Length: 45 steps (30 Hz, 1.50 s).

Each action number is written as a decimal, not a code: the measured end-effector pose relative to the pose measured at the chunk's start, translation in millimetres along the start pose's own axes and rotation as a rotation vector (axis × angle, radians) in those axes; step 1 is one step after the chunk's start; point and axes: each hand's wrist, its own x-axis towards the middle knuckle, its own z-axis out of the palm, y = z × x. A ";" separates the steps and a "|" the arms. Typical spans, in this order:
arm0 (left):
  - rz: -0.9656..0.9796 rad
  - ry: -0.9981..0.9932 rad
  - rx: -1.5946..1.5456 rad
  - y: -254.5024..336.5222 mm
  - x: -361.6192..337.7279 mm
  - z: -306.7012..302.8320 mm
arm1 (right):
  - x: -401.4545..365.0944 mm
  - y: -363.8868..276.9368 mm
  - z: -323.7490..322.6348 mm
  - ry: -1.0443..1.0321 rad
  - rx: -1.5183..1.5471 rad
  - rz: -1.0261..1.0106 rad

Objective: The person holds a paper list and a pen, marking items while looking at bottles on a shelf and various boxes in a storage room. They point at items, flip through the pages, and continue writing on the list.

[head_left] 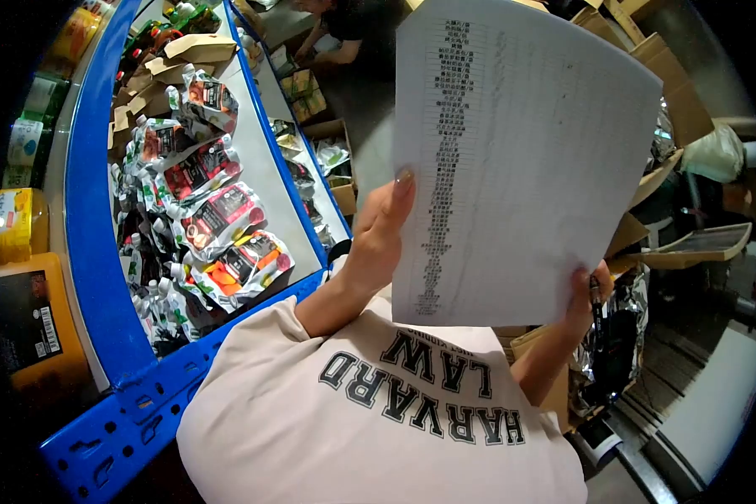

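A large white sheet of paper (529, 168), printed with a long column of small text down its left side, is held up before my chest. My left hand (385, 220) grips its left edge, thumb on the printed face and fingers behind. At the lower right corner, my right hand (586, 298) pinches the sheet with the thumb in front. A dark pen (596, 312) also sits in my right hand, pointing down along the fingers.
A blue-framed shelf (265, 151) on the left carries several spouted pouches (218, 214). Large bottles (38, 311) stand at the far left. Cardboard boxes (676, 92) and a plastic bag (714, 154) are on the right. Another person (340, 38) is at the top, beyond the shelf.
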 end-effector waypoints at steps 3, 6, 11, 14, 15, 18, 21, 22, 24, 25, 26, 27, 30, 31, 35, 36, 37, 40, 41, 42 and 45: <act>0.040 -0.100 -0.056 -1.0 1.8 -1.7 | 1.0 3.2 -2.4 0.009 -0.032 -0.007; 0.065 0.014 0.060 0.2 4.1 3.7 | 2.9 2.9 0.1 0.013 -0.024 -0.030; 0.024 0.028 0.071 1.0 2.8 -0.2 | 4.3 6.9 -0.6 0.011 -0.021 -0.021; 0.019 -0.011 0.017 0.4 2.2 -3.0 | 6.9 0.9 6.8 0.044 0.016 -0.015; 0.024 -0.033 -0.010 0.2 2.2 -3.7 | 7.4 -1.6 8.9 0.057 0.014 -0.022; -0.001 -0.044 -0.013 1.9 2.2 -3.9 | 5.8 0.2 6.7 0.071 -0.007 -0.036; 0.017 -0.049 -0.020 3.0 3.0 -2.2 | 7.8 -0.7 5.0 0.054 -0.029 -0.052; 0.025 -0.048 -0.025 3.0 3.4 -1.2 | 7.9 -0.2 5.1 0.069 -0.027 -0.059; 0.040 -0.044 -0.034 2.7 4.0 0.6 | 7.5 1.8 5.3 0.099 -0.022 -0.071; 0.040 -0.037 -0.031 3.3 4.0 1.0 | 8.0 0.2 4.8 0.073 -0.018 -0.052; 0.039 -0.030 -0.027 4.2 3.9 1.6 | 8.6 -2.6 3.6 0.047 -0.015 -0.032; 0.038 -0.021 -0.024 4.7 3.2 2.0 | 8.6 -4.1 2.3 0.020 -0.012 -0.011; 0.029 -0.051 0.009 3.6 1.7 -3.2 | 7.4 -3.3 0.1 0.013 -0.021 -0.022; 0.035 -0.050 0.007 2.9 2.1 -3.4 | 7.4 -2.1 -1.6 0.003 -0.025 -0.028; 0.036 -0.043 0.008 3.6 3.4 0.6 | 5.2 2.7 -8.3 -0.005 -0.075 -0.036; 0.031 -0.039 0.011 4.6 3.0 1.9 | 4.0 3.4 -8.9 -0.001 -0.096 -0.033; 0.031 -0.037 0.009 4.9 2.8 2.4 | 2.7 4.8 -8.7 0.012 -0.089 -0.038; 0.029 -0.043 0.007 5.6 1.8 3.1 | -0.8 7.0 -8.5 0.039 -0.065 -0.032; 0.026 -0.051 0.007 6.0 1.7 2.8 | -1.7 6.1 -8.6 0.041 -0.053 -0.015; 0.024 -0.060 0.008 6.1 1.7 2.7 | -2.1 5.1 -8.6 0.043 -0.041 0.000; 0.037 -0.067 0.007 3.4 1.2 2.6 | -0.7 -1.4 -7.8 -0.005 -0.015 0.019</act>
